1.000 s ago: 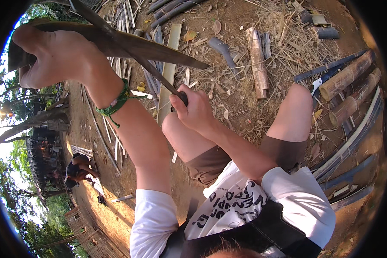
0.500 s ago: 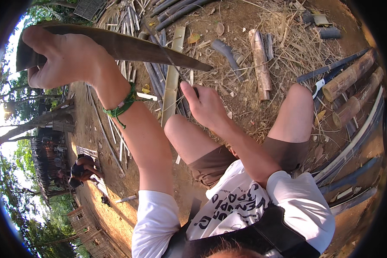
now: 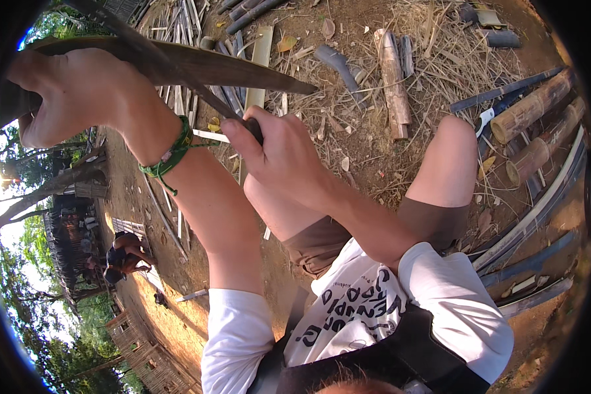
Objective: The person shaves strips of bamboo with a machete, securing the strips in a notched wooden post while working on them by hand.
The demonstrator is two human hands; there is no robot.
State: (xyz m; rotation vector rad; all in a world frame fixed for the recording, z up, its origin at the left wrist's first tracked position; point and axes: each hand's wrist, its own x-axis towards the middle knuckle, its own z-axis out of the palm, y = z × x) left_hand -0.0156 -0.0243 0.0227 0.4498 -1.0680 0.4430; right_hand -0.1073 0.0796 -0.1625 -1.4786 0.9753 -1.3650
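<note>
My left hand (image 3: 88, 92), raised at the upper left, is closed around the wide end of a long, dark piece of split bamboo (image 3: 217, 65). That piece narrows to a tip pointing right above my knees. My right hand (image 3: 285, 148) is wrapped round the dark handle of a long knife (image 3: 194, 82). The blade slants up and left, passing across the bamboo in view; whether it touches cannot be told. The fingers of my left hand are partly hidden behind the bamboo.
Round bamboo lengths (image 3: 532, 118) lie at the right, beside a white-handled tool (image 3: 484, 122). A peeled log (image 3: 393, 88), a dark tube piece (image 3: 340, 69) and dry straw (image 3: 440, 79) cover the ground ahead. Another person (image 3: 126, 255) bends over at the far left.
My right hand has moved left, and the knife blade now crosses in front of the bamboo, looking larger. My left hand has shifted slightly left with the bamboo.
</note>
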